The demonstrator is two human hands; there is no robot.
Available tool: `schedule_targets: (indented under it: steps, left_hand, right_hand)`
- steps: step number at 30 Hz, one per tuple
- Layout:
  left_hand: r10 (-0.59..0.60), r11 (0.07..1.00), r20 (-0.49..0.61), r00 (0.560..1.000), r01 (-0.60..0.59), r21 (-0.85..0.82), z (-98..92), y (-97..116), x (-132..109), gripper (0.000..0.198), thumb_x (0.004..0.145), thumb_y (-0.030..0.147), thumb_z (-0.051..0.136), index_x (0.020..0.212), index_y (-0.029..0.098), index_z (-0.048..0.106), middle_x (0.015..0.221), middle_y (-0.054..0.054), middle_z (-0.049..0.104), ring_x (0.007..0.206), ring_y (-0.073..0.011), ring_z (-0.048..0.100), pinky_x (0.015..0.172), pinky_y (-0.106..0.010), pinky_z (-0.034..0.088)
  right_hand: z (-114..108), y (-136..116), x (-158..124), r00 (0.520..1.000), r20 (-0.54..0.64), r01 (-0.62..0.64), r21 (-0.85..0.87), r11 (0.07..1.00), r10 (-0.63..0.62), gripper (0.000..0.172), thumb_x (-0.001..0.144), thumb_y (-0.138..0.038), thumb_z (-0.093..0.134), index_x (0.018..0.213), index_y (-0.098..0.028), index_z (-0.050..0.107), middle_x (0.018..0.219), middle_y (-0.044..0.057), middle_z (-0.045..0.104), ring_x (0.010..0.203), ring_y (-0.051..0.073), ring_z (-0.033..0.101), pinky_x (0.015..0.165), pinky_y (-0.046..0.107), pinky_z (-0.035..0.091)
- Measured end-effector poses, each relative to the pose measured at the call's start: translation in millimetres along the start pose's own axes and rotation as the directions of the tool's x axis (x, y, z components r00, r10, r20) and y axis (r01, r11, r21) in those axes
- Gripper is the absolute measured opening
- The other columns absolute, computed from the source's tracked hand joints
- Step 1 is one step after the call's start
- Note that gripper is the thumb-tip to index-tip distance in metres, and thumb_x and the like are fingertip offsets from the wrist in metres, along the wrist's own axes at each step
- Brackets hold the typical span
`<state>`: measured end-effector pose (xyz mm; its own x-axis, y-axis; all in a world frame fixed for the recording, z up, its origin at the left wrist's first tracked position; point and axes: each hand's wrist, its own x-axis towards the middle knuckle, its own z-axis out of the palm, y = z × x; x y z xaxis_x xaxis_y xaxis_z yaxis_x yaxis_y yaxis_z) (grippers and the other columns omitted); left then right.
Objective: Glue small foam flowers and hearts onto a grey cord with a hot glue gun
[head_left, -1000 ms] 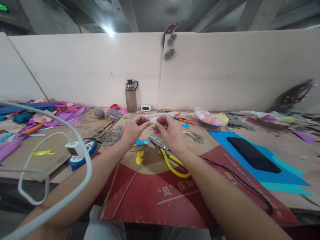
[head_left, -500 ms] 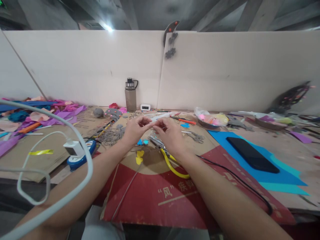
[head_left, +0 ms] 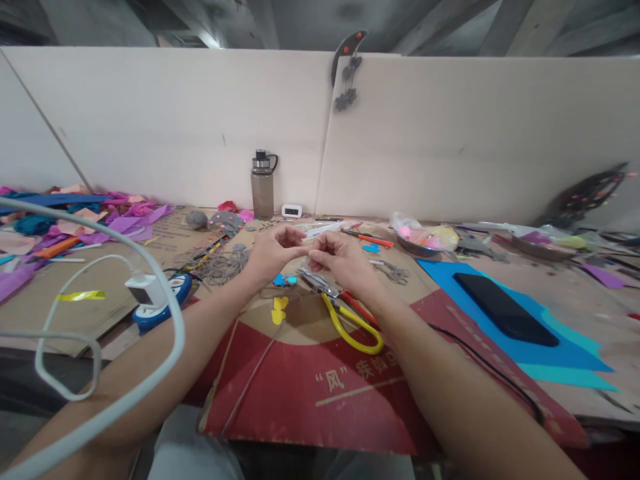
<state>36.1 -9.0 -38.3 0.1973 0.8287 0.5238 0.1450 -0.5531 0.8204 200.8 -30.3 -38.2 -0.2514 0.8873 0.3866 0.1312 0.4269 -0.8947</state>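
My left hand (head_left: 277, 252) and my right hand (head_left: 334, 259) meet fingertip to fingertip above the cardboard. Thumbs and forefingers are pinched on both, and whatever lies between them is too small to make out. Below the right hand lie yellow-handled scissors (head_left: 356, 341), with a red-handled tool (head_left: 356, 307) partly hidden under the wrist. Small blue paper cutouts (head_left: 285, 281) rest beneath the fingers. Nearer to me is a yellow paper cutout (head_left: 279, 311) at the end of a grey cord (head_left: 254, 375). Tangled grey string (head_left: 220, 267) lies beside my left wrist.
A red and brown cardboard sheet (head_left: 310, 407) covers the table in front. A bottle (head_left: 263, 187) and small white clock (head_left: 291, 211) stand by the partition. To the right, a black phone (head_left: 505, 309) lies on blue sheets. A white cable (head_left: 177, 320) loops across the left.
The two hands have drawn slightly apart at the fingertips, the right one shifting a little to the right. More of the scissors and the red-handled tool shows. The view has tilted slightly.
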Motion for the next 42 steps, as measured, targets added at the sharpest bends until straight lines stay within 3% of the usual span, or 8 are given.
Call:
schedule_targets:
  steps: [4,8,19,30,33,36,38,42]
  left_hand:
    - [-0.195,0.906,0.089,0.977,0.214,-0.365,6.0,-6,1,0.036,0.060,0.038,0.081,0.083,0.015,0.065,0.074,-0.001,0.065,0.065,-0.0114,0.059,0.067,-0.028,0.048]
    - [-0.269,0.831,0.122,0.955,0.294,-0.472,6.4,-6,2,0.038,0.058,0.040,0.082,0.080,0.014,0.065,0.071,0.000,0.064,0.063,-0.0099,0.058,0.065,-0.028,0.049]
    - [-0.207,0.899,0.077,0.975,0.221,-0.378,6.0,-5,1,0.036,0.062,0.043,0.079,0.081,0.016,0.066,0.074,-0.001,0.064,0.065,-0.0096,0.056,0.063,-0.024,0.046]
    - [-0.088,0.981,-0.032,0.996,0.081,-0.176,5.8,-2,-2,0.031,0.065,0.038,0.078,0.082,0.015,0.066,0.077,-0.003,0.067,0.069,-0.0117,0.059,0.067,-0.026,0.047]
    - [-0.119,0.950,0.000,0.993,0.114,-0.289,8.8,-4,-3,0.031,0.061,0.037,0.080,0.078,0.015,0.065,0.071,-0.001,0.065,0.064,-0.0108,0.057,0.065,-0.026,0.048]
    - [-0.225,0.830,0.150,0.963,0.270,-0.488,9.9,-5,0,0.034,0.065,0.046,0.076,0.070,0.015,0.062,0.061,0.000,0.059,0.056,-0.0104,0.054,0.059,-0.027,0.047]
    - [-0.265,0.786,0.146,0.953,0.301,-0.540,5.3,-5,4,0.034,0.067,0.049,0.073,0.074,0.017,0.064,0.064,0.000,0.061,0.055,-0.0097,0.053,0.058,-0.026,0.047]
    - [-0.222,0.951,0.131,0.966,0.244,-0.189,-16.5,-3,13,0.030,0.072,0.047,0.068,0.070,0.016,0.067,0.065,-0.003,0.065,0.054,-0.0098,0.054,0.054,-0.024,0.042]
  right_hand:
    - [3,-9,-2,1.000,0.009,-0.018,0.216,0.976,0.016,0.017,0.074,-0.028,0.062,0.070,-0.020,0.048,0.061,-0.004,0.058,0.057,0.010,0.057,0.060,0.026,0.049]
    - [7,-10,-4,0.999,-0.051,0.030,0.238,0.971,-0.018,0.013,0.079,-0.028,0.058,0.073,-0.019,0.051,0.067,-0.002,0.061,0.062,0.011,0.060,0.064,0.027,0.052]
    - [12,-7,-7,0.975,-0.157,0.170,0.068,0.983,-0.158,0.009,0.082,-0.029,0.059,0.084,-0.020,0.057,0.078,0.001,0.062,0.073,0.013,0.063,0.066,0.028,0.056]
    - [13,-7,-7,0.977,-0.197,0.074,-0.066,0.995,-0.086,0.014,0.081,-0.030,0.060,0.075,-0.019,0.056,0.069,0.001,0.062,0.064,0.013,0.061,0.058,0.026,0.053]
    - [14,-3,-5,0.984,-0.162,0.071,-0.023,0.997,-0.074,0.016,0.081,-0.032,0.059,0.074,-0.020,0.051,0.064,-0.001,0.058,0.057,0.011,0.057,0.053,0.025,0.049]
    - [15,-3,-4,0.996,-0.083,0.053,0.169,0.984,-0.039,0.021,0.082,-0.037,0.057,0.073,-0.021,0.047,0.064,-0.003,0.057,0.053,0.010,0.053,0.052,0.024,0.046]
    - [14,-5,-5,1.000,-0.005,0.023,0.297,0.955,-0.023,0.026,0.080,-0.043,0.058,0.074,-0.021,0.045,0.064,-0.004,0.056,0.054,0.010,0.053,0.056,0.025,0.047]
    - [7,-13,-8,0.986,0.148,0.029,0.280,0.959,-0.073,0.038,0.083,-0.054,0.051,0.065,-0.021,0.043,0.059,-0.003,0.052,0.058,0.012,0.055,0.063,0.028,0.046]
